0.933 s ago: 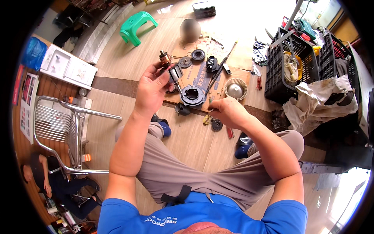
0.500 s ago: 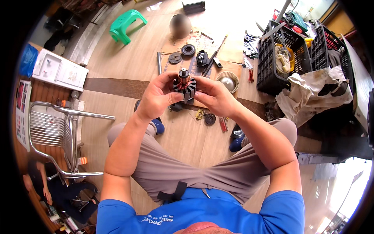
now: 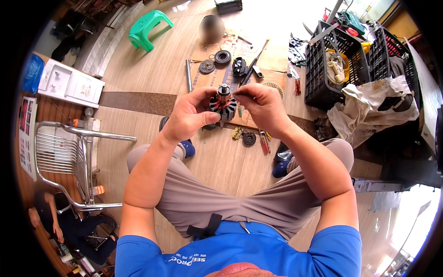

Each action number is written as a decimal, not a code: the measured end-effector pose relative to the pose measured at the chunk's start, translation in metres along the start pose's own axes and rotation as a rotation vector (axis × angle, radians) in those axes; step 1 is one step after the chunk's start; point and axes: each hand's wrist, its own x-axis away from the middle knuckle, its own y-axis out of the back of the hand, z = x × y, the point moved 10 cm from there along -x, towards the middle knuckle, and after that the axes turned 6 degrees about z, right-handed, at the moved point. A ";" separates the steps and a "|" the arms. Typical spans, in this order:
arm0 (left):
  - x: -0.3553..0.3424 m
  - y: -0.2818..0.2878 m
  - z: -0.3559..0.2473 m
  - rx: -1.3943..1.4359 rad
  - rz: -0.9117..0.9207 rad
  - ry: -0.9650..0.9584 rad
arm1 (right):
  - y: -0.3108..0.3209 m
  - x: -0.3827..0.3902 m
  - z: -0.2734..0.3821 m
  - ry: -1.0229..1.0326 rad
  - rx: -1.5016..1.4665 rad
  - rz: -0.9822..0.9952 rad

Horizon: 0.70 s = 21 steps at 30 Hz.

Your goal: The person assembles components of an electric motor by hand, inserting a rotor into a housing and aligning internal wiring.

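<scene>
Head view, from where I stand: cream fan wheel (image 3: 276, 87) mostly hidden behind the right grip (image 3: 266, 110), only part of its rim showing; dark part (image 3: 210, 127) below the left grip (image 3: 190, 114) half covered, kind unclear; round thing (image 3: 212, 30) up top blurred out. Armature (image 3: 223, 111) is upright, copper end up, between the hands, above the cardboard (image 3: 229, 46); its far side can't be seen. Left grip clamped around its finned body, thumb in front. Right grip's fingertips bunched beside the copper end; can't tell whether they meet or pinch anything.
</scene>
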 end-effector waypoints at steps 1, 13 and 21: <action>0.000 0.000 -0.001 -0.001 0.000 0.001 | 0.006 -0.001 0.007 0.064 0.060 -0.032; 0.006 0.044 -0.011 -0.272 -0.502 0.003 | -0.001 0.017 0.060 0.376 0.423 0.232; 0.010 0.072 -0.007 0.291 -0.462 -0.108 | -0.038 0.022 0.005 0.145 0.793 0.481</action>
